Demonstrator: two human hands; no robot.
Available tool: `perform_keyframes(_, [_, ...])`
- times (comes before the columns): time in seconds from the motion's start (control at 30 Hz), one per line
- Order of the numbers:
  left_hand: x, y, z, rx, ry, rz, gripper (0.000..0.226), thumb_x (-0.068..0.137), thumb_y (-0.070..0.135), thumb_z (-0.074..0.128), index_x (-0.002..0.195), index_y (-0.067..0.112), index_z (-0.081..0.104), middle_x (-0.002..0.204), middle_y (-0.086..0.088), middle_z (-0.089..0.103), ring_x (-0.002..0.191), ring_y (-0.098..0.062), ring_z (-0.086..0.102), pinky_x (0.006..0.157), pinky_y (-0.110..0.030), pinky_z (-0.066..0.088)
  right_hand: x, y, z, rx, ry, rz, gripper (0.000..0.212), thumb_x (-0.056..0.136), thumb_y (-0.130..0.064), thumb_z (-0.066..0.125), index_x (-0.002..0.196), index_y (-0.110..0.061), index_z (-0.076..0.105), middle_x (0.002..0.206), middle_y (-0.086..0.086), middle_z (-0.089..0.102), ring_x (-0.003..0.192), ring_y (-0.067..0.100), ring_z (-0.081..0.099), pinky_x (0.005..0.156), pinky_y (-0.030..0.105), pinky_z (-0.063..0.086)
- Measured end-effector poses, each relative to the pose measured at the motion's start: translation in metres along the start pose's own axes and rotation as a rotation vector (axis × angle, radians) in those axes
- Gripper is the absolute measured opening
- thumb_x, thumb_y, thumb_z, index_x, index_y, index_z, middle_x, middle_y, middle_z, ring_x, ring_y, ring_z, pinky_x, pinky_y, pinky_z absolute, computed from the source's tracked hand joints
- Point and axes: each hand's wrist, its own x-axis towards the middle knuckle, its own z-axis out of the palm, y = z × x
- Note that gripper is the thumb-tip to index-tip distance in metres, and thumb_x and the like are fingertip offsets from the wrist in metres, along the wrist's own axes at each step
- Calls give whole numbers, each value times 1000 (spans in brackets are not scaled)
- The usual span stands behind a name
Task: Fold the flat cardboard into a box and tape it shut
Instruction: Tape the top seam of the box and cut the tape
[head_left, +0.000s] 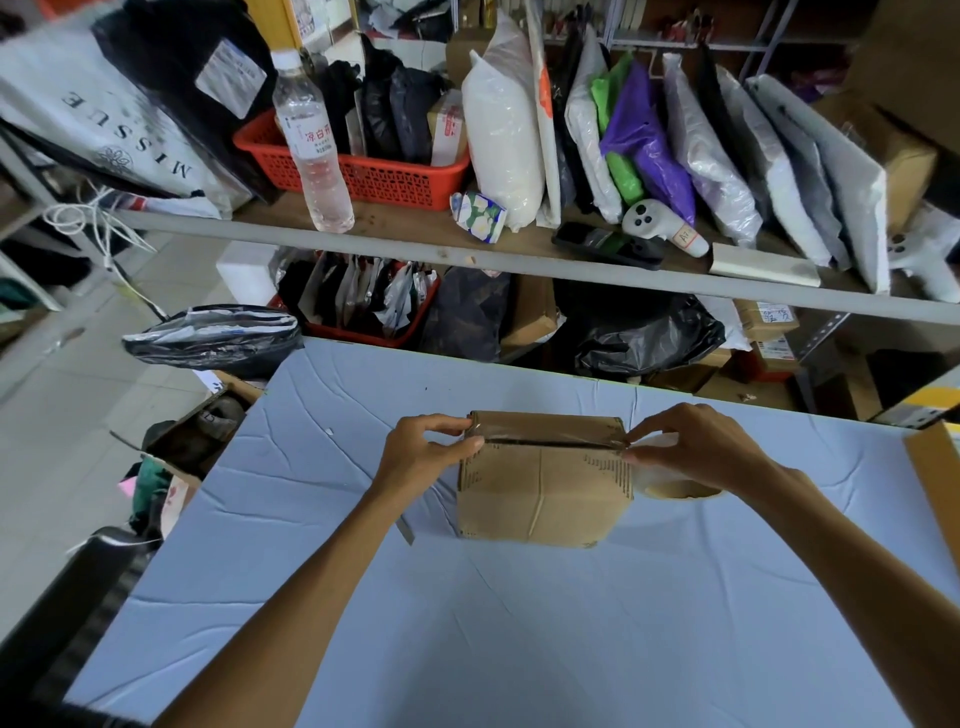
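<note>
Cardboard box (540, 493) between both hands: left hand (426, 447) pinches the clear tape (545, 434), right hand (696, 441) grips the tape roll (675, 488).

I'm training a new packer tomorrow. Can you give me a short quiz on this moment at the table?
1. True or false: the flaps of the box stand open.
2. What does the right hand hold? A: scissors. B: a tape roll. C: a marker.
3. Fill in: the left hand pinches the tape strip at the box's ___ end.

Key:
1. False. The flaps are closed and clear tape runs along the seam.
2. B.
3. Left.
</note>
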Motion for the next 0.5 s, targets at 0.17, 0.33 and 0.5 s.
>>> perform_keyframes(0.17, [2,1,5,15,64,36,19,74,37,78,90,29,72,85,20,67,86,-5,64,83,-23,49,3,-6,-4,-40,-4,4,24,79,-59,64,93,-43,75,109,-9,72,84,12,52,62,25,43])
perform_keyframes(0.33, [5,0,4,31,62,45,23,73,32,80,92,24,73,88,11,69,84,-9,65,77,-18,52,3,-6,-9,4,-6,40,20,79,-58,64,89,-45,75,100,-11,73,82,14,58,61,26,46])
perform_keyframes(0.5, [8,3,5,79,71,82,27,71,30,81,94,18,74,87,11,67,81,3,59,69,-7,40,6,-12,-16,-92,57,47,27,77,-53,68,100,-40,74,108,-6,72,81,14,59,65,29,49])
